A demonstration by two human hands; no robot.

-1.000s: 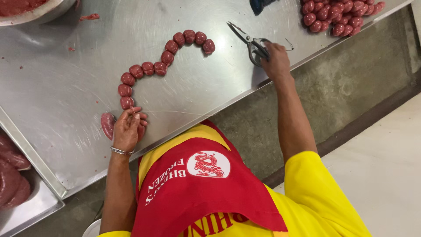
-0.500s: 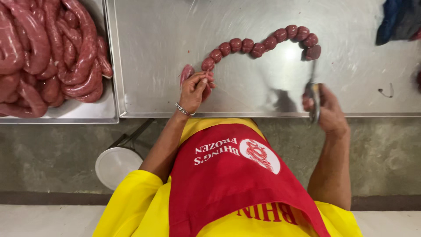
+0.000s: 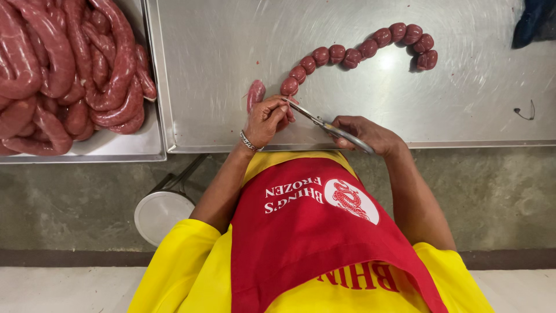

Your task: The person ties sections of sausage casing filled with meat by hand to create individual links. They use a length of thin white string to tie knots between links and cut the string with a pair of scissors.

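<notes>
Left of the hands, a metal tray (image 3: pixel 116 152) holds a heap of long raw sausages (image 3: pixel 63 69). A dark blue cloth (image 3: pixel 530 23) lies far right on the steel tabletop (image 3: pixel 231 35). Below the hands stands a round white lid (image 3: pixel 162 214).

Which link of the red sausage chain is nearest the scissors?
The end link at the chain's lower-left end, just above the left hand; the metal scissors' tips reach toward it. The other links curve away to the upper right.

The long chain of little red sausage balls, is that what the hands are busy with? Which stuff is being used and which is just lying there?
In use:
chain of small round red sausage links
metal scissors in the right hand
left hand pinching the chain's end

Lying about:
heap of long red sausages in a steel tray
dark blue cloth
round white lid
</notes>
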